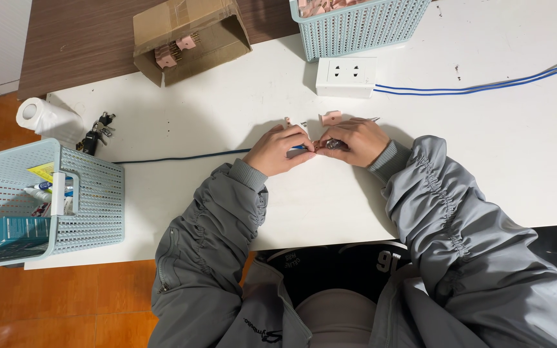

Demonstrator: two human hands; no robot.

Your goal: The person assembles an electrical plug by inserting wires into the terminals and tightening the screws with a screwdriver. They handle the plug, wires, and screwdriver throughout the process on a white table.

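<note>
The tabletop [485, 148] under the right hand [354, 140] looks smooth, matt white. Beyond it, the basket [356, 29] is perforated plastic and the box [188, 35] rough cardboard.

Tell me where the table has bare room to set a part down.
Bare: right of the right hand, below the blue wires; also between keys and left hand, above the cable. Crowded: around the socket, top basket and box.

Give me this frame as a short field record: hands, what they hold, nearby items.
left hand: pinching the end of a thin blue wire at table centre
right hand: gripping a small metal-tipped tool, tip meeting the wire end
near the hands: small pink plastic part on the white table
behind: white twin-socket outlet block, light blue plastic basket, open brown cardboard box
far left: second light blue basket, toilet roll, bunch of keys
</note>
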